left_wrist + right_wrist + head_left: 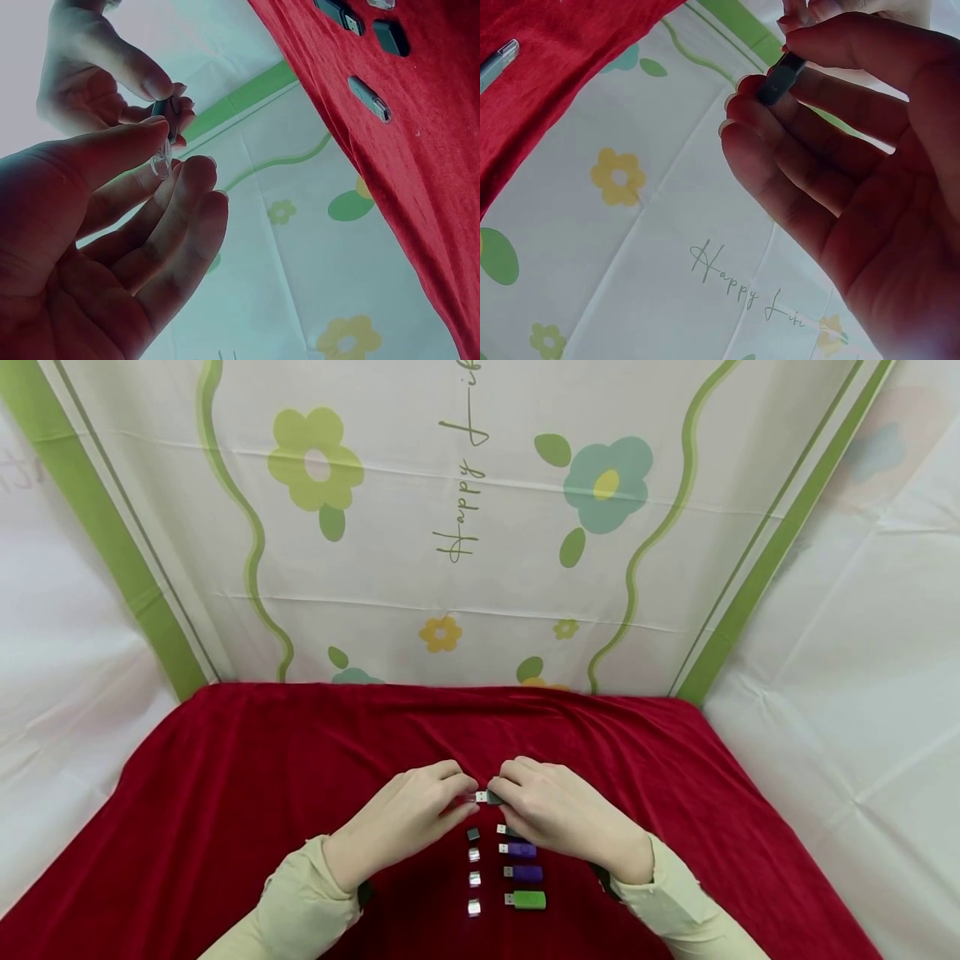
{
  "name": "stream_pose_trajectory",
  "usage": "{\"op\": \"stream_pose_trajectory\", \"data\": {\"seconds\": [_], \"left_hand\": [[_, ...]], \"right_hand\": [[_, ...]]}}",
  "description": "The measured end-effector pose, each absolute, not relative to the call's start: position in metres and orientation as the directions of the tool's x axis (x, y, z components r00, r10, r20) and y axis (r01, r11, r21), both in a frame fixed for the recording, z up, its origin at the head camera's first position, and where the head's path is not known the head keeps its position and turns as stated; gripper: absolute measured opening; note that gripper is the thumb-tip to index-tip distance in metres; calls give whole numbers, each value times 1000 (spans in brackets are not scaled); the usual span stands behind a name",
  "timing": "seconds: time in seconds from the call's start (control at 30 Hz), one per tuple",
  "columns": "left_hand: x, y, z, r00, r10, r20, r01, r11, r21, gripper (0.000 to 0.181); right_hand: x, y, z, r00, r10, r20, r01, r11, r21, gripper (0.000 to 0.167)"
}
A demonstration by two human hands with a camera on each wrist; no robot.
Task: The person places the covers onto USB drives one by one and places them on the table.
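Observation:
In the head view my left hand (416, 802) and right hand (551, 802) meet above the red cloth. My right hand pinches a dark USB flash drive (781, 79), its metal plug (482, 797) facing left. Between thumb and fingers, my left hand holds a small clear cap (160, 163) at the plug end of that drive. Whether the cap touches the plug I cannot tell. Just below the hands, a black drive (502, 830) lies partly hidden by the right hand, with a black cap (473, 834) to its left.
Two purple drives (522, 850) and a green drive (529, 900) lie in a column on the red cloth (225, 827). Several clear caps (474, 878) line up to their left. A grey drive (367, 97) with a clear end lies apart. Printed fabric walls (390, 527) surround the table.

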State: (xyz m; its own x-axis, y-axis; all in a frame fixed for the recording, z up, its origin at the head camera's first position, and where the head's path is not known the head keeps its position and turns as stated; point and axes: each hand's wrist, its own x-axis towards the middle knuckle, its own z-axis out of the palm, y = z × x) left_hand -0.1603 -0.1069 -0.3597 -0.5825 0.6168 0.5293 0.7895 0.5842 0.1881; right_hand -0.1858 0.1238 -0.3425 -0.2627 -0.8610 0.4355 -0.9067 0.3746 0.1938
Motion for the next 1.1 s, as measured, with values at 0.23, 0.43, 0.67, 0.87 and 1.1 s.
{"op": "stream_pose_trajectory", "data": {"seconds": [0.23,0.43,0.67,0.87,1.1], "left_hand": [[-160,-108,-360,-575,623,530,794,581,179,15],[-160,-107,-361,-567,627,534,799,576,172,16],[-160,-106,-362,-570,618,542,790,594,153,15],[-160,-106,-362,-582,596,553,771,620,145,15],[-161,-105,-361,-593,576,562,759,633,153,18]], "right_hand": [[-186,123,-343,-257,-864,432,-908,370,198,8],[-185,123,-343,-239,-867,436,-912,355,206,8],[-184,122,-345,-245,-863,441,-911,361,201,11],[-184,122,-344,-249,-855,455,-911,366,188,11],[-185,123,-342,-235,-843,484,-917,357,177,18]]}}
